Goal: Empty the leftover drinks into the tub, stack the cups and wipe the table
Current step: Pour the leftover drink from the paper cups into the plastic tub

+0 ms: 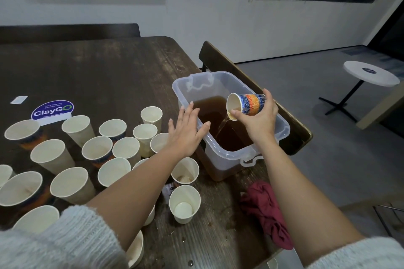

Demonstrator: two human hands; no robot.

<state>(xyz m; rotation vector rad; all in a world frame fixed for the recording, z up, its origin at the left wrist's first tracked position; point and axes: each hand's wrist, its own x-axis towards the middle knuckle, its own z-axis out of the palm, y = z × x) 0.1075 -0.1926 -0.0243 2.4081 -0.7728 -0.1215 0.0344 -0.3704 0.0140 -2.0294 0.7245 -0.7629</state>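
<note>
Crowding the dark wooden table [105,67] are some twenty upright paper cups [145,137], set between the person and the clear tub [282,124] at the table's right edge. One red cloth [265,209] lies crumpled near the tub. The right hand [258,120] grips one patterned cup [247,103], tipped sideways, brown drink streaming into the tub. The left hand [185,131] hovers flat, fingers spread, by the tub's rim.

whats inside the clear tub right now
The clear tub holds brown liquid, with more pouring from the patterned cup in the right hand. The liquid is murky, hiding the bottom.
</note>
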